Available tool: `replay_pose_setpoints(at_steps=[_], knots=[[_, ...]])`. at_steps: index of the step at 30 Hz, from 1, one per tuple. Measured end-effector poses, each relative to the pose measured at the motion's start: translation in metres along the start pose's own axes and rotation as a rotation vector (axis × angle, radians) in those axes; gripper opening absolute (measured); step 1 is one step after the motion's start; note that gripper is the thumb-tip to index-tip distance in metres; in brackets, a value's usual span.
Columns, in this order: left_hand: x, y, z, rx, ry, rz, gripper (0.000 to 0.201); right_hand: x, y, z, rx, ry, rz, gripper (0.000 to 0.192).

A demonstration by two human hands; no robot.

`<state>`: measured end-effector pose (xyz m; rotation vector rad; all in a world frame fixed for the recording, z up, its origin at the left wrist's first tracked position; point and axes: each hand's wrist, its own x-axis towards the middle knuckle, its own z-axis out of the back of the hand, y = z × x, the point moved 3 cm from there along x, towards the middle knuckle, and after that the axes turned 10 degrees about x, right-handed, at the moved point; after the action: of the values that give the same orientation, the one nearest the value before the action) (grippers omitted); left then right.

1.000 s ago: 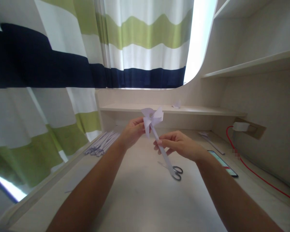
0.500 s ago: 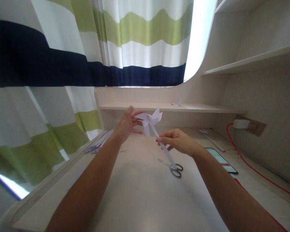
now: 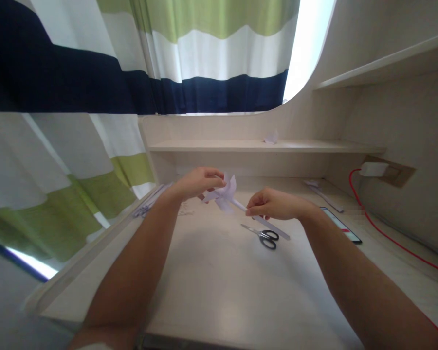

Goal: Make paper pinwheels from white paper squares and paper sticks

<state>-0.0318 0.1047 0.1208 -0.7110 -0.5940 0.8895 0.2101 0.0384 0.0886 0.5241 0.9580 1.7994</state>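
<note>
Scissors (image 3: 264, 236) on desk (image 3: 219, 287), under pinwheel (image 3: 224, 194)

We take this for a room in a home: a built-in pale desk (image 3: 219, 291) with shelves (image 3: 263, 145) far and right, a striped curtain (image 3: 95, 73) over the window at left, and a phone (image 3: 341, 224) charging by a red cable (image 3: 387, 236).
</note>
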Motion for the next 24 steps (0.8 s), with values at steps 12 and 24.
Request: replay_pose_setpoints(at_steps=[12,24], knots=[[0.009,0.017,-0.008,-0.047,0.093,0.001,0.015,0.000,-0.004,0.006,-0.031,-0.007,-0.020,0.030],[0.010,0.007,-0.015,0.021,0.042,-0.045,0.014,0.003,-0.005,0.005,0.102,-0.032,-0.018,0.022]])
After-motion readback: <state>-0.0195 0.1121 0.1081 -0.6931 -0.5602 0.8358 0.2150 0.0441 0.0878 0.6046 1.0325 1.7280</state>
